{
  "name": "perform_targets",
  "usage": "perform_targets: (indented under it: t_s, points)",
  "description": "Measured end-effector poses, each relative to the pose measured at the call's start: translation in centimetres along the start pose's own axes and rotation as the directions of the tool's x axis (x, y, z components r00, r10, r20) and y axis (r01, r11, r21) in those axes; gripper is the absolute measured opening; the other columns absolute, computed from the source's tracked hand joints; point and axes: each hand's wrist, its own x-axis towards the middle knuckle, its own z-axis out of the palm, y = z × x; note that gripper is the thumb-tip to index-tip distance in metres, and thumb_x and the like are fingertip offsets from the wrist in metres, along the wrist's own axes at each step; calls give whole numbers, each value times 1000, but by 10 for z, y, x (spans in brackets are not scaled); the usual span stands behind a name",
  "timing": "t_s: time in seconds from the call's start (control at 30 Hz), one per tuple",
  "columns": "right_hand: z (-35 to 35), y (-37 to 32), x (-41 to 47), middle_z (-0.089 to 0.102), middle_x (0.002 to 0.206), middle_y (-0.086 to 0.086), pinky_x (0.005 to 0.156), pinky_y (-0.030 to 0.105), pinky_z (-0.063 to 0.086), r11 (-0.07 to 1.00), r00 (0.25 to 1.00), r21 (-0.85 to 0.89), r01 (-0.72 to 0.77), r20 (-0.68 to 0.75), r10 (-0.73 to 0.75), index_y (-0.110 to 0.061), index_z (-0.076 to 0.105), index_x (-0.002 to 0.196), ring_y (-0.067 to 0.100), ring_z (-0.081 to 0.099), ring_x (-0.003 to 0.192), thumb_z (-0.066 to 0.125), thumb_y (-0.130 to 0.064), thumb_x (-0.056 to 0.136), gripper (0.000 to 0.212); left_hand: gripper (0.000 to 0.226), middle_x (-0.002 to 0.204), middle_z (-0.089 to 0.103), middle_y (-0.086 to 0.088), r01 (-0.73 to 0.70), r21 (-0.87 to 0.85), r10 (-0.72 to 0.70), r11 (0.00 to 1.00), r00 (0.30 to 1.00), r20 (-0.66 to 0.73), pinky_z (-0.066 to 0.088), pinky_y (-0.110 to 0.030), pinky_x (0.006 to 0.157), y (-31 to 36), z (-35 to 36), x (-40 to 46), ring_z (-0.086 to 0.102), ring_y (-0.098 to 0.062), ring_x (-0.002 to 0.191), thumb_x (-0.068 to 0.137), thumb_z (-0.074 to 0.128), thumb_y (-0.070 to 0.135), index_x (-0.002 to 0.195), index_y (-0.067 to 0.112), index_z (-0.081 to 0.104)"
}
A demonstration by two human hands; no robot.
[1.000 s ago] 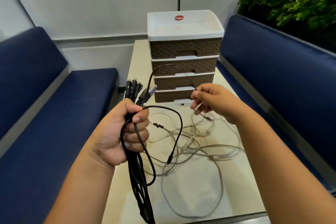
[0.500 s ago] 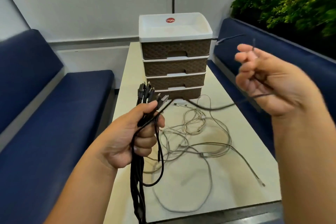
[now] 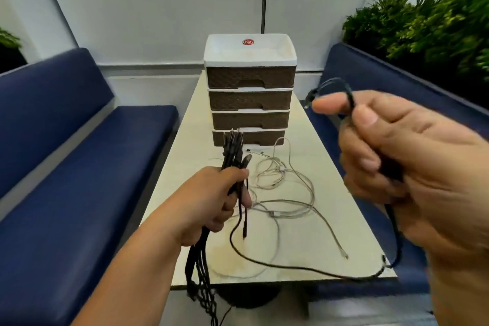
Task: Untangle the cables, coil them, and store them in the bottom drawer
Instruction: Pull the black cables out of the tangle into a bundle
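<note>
Left hand [image 3: 209, 201] fist clamped round a bundle of black cables [image 3: 232, 156], plugs up, tails hanging past the near table [image 3: 344, 209] edge. Right hand [image 3: 412, 167] fingers curled on one black cable [image 3: 304, 268] that sags low across the near right corner. White cables [image 3: 280, 193] lie tangled mid-table. Drawer unit [image 3: 250, 90] far end, bottom drawer [image 3: 248, 137] closed. Risk: the sagging loop could snag the corner or drag the white tangle off. Open room to the right.

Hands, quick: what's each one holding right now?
Left hand: fingers curled round the bundle of black cables.
Right hand: fingers curled round a single black cable.
</note>
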Motion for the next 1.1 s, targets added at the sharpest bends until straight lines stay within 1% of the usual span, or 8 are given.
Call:
perform_targets:
  t_s: [0.13,0.33,0.5,0.57,0.67,0.8,0.9,1.1]
  points:
    - [18,26,-23,30,60,1,45,24,17,994,991,-19,-111,74,112,-18,70,105,14,20,51,49,-23,95,23,39,50,24,3,-20,59,25,998,996,-84,16,-21,41,-9,24,-13,18,-13,42,99,46,31,86,2,68]
    - [24,50,-48,49,50,-20,48,8,34,957,994,-274,-96,17,105,-17,69,92,0,47,49,45,-27,100,27,49,38,40,6,-1,363,132,932,932,-337,28,-24,45,-23,47,-23,35,-12,32,95,47,43,59,14,62]
    - [25,60,-65,55,51,-23,52,6,38,962,997,-262,-76,12,82,-20,72,103,-6,55,53,49,-25,97,24,36,50,51,4,87,559,206,824,875,-439,31,-25,46,-35,51,-29,47,-14,46,95,47,41,82,17,70]
    - [24,65,-69,54,55,-13,54,9,36,956,995,-278,-93,13,100,-27,73,104,-1,50,52,53,-28,96,22,39,41,44,6,46,477,192,878,878,-438,28,-24,45,-40,51,-32,40,-12,37,94,49,39,68,16,67]
    - [22,73,-72,56,59,-11,57,9,36,942,993,-322,-93,35,110,-26,74,101,-1,50,56,55,-24,97,20,47,47,26,2,-93,0,88,996,939,-331,19,-19,42,-42,54,-37,20,-13,37,96,50,32,53,16,58]
    - [26,80,-74,73,101,-16,88,21,46,903,978,-420,-92,131,161,-27,74,96,-8,60,104,55,-21,98,20,43,49,19,4,-112,-467,73,877,992,-100,7,-19,44,-42,59,-49,8,-10,42,92,47,46,66,14,57]
    - [28,88,-76,71,99,-23,94,32,48,829,968,-557,-49,177,176,-41,69,85,-7,59,108,51,-35,94,20,59,48,25,5,-130,-479,99,868,991,-89,9,-17,44,-43,67,-53,19,-6,37,72,58,67,78,9,69]
    - [32,91,-84,71,90,-19,82,40,51,742,973,-670,10,179,148,-37,63,93,6,64,89,42,-46,88,24,36,52,24,6,-242,-382,179,892,965,-194,14,-18,39,-48,79,-55,23,-7,41,93,56,34,65,15,70]
